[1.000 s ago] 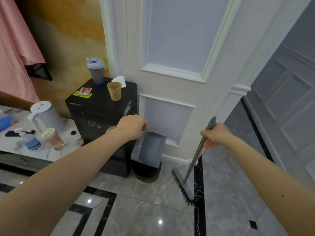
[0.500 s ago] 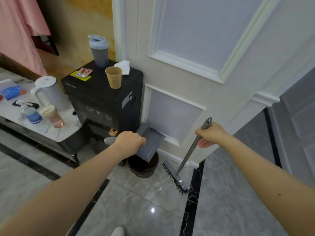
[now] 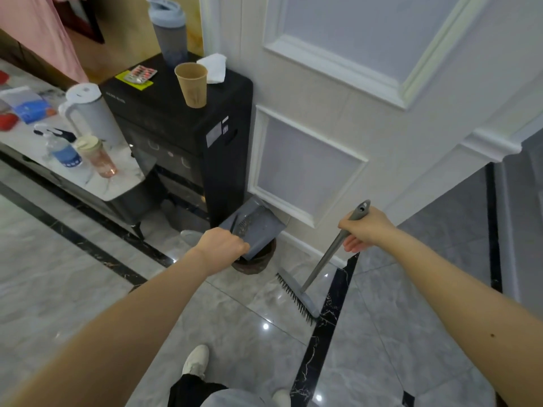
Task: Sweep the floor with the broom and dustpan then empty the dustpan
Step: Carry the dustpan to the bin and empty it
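We hold the flat grey plastic dustpan (image 3: pixel 254 227) in our left hand (image 3: pixel 221 245). Our fingers are curled tight round its handle. The pan is tipped over the small dark round bin (image 3: pixel 255 261) that sits on the shiny grey tiled floor (image 3: pixel 88 289), just beside the tall black water machine (image 3: pixel 182 133). A little dark dirt seems to cling to the inside of the pan, so we think the emptying is not quite done.

Our right hand (image 3: pixel 364 230) is wrapped round the top of the long grey broom (image 3: pixel 323 259). Its brush end rests on the floor, near the bin.

What could go wrong? The bin's mouth is small and the pan hides most of it. If we tip the pan off to one side, the dirt may fall on the clean floor and we would have to sweep again. If we shake the pan hard, dust may fly up, or the pan may knock the bin over. The pan is also close to the white panelled wall (image 3: pixel 308 171) and could bump it.

A brown paper cup (image 3: pixel 191 83) stands near the edge on top of the water machine. A big swing of our arm could knock it down. Our white shoe (image 3: pixel 195 359) is near the broom, so we could trip on it.
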Available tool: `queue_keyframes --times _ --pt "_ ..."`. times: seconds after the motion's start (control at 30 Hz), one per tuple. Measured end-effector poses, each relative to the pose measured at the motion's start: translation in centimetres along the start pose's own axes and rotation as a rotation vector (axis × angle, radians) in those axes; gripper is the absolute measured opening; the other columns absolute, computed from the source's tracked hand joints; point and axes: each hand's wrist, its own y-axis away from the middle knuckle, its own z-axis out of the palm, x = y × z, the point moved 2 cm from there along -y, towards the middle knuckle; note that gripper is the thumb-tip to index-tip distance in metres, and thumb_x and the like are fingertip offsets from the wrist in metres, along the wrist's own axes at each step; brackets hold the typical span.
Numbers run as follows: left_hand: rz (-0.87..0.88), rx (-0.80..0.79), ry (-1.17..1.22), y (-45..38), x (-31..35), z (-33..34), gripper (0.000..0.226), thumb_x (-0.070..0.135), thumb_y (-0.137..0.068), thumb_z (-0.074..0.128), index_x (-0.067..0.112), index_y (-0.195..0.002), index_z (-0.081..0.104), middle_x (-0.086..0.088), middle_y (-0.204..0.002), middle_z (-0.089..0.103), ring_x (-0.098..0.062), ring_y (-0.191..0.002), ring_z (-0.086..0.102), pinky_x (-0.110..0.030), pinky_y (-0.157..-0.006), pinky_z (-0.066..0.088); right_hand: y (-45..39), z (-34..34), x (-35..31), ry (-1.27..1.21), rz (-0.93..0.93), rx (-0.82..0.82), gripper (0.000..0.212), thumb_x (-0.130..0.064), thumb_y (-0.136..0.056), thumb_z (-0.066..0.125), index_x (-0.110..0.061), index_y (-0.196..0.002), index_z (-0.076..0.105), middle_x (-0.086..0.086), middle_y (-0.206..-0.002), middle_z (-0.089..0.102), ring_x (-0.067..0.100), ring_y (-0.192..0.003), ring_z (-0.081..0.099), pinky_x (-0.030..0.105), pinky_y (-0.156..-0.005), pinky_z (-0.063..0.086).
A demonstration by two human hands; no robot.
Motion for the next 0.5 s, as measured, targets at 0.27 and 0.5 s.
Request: queue_keyframes --times 0.27,0.5 --pt "-0.036 -0.084 0.003 2.2 3.2 0.3 0.031 0.002 -0.095 0.044 0.011 -0.124 0.049 -0.009 -0.112 0.064 -0.029 -0.102 0.063 -0.034 -0.068 0.038 -0.1 0.1 1.4 0.065 -0.024 -0.033 0.025 -0.021 -0.085 0.058 0.002 -0.092 0.066 0.019 -0.070 0.072 0.025 -0.062 0.073 0.030 -0.057 0.059" --pt "0.140 -0.160 -0.023 5.3 6.8 2.6 0.025 -0.008 -0.090 0.045 0.004 -0.110 0.051 -0.014 -0.103 0.061 -0.033 -0.086 0.063 -0.040 -0.066 0.048 0.7 -0.6 2.2 0.074 -0.052 -0.047 0.024 -0.020 -0.087 0.058 0.002 -0.092 0.066 0.019 -0.073 0.072 0.024 -0.063 0.072 0.027 -0.054 0.058"
